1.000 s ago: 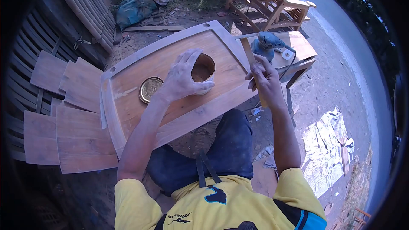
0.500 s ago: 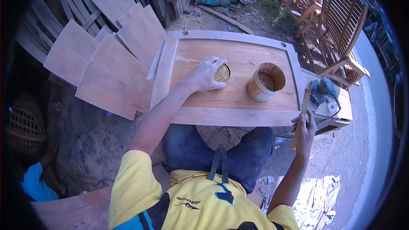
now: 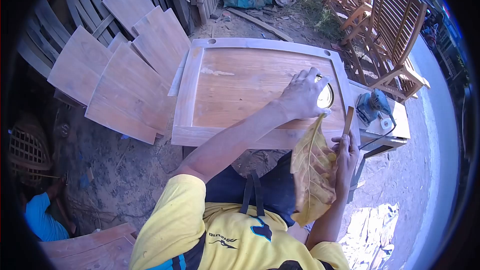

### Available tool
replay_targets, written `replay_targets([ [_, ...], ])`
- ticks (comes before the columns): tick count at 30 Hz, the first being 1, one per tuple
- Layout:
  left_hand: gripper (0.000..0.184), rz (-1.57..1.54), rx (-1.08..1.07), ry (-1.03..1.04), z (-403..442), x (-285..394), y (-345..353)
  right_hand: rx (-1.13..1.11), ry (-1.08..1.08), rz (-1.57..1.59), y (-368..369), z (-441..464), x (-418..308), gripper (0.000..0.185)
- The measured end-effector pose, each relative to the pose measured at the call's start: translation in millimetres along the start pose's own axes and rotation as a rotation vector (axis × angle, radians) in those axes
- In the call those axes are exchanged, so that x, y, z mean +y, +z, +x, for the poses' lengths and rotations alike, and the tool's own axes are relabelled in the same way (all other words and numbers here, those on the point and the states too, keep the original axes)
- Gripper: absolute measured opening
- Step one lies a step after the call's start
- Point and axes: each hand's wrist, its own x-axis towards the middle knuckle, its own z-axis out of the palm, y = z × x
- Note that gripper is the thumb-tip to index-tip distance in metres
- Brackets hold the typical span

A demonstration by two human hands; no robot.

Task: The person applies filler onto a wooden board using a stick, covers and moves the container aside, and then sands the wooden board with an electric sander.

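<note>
My left hand [image 3: 304, 94] curls over a round metal lid [image 3: 326, 96] at the right of a framed wooden panel [image 3: 240, 92]. The tin of brown paste is hidden under that hand and lid. Whether the lid sits pressed onto it, I cannot tell. My right hand [image 3: 346, 152] is closed around a thin flat stick [image 3: 348, 120], upright beyond the panel's near right corner. A large yellow-brown leaf [image 3: 315, 170] appears between my hands, overlapping my right forearm. It is unclear whether anything supports it.
An electric sander [image 3: 372, 106] and a white roll [image 3: 386, 123] lie on a side bench at right. Wooden boards [image 3: 127, 87] lean on a slatted fence at left. Slatted chairs [image 3: 395, 25] stand behind right. Another person's blue sleeve [image 3: 45, 217] shows at lower left.
My left hand has carried the lid from the panel's middle right to where the tin stood. The leaf has come into view. My right hand still grips the stick, slightly further left.
</note>
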Motion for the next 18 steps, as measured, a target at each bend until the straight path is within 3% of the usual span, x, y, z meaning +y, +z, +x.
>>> replay_targets([
  [5, 0.082, -0.056, 0.083, 0.047, -8, -12, 18, -0.027, 0.041, 0.042, 5, 1, -3, 0.037],
  [8, 0.083, -0.151, 0.013, 0.075, -12, -27, 21, 0.017, 0.098, -0.011, 1, -1, 4, 0.037],
  [11, 0.083, -0.040, 0.038, 0.047, -11, -25, 17, 0.024, 0.036, -0.063, -1, -9, -2, 0.040],
  [13, 0.082, -0.016, -0.011, -0.002, -8, -23, 13, -0.197, -0.058, -0.023, -1, -27, -7, 0.043],
  [15, 0.082, -0.027, -0.011, 0.017, -5, -24, 14, -0.349, -0.168, -0.364, -2, -48, -22, 0.042],
  [18, 0.088, 0.073, -0.012, 0.026, -5, -28, 14, -0.435, -0.062, -0.384, -17, -67, 15, 0.038],
])
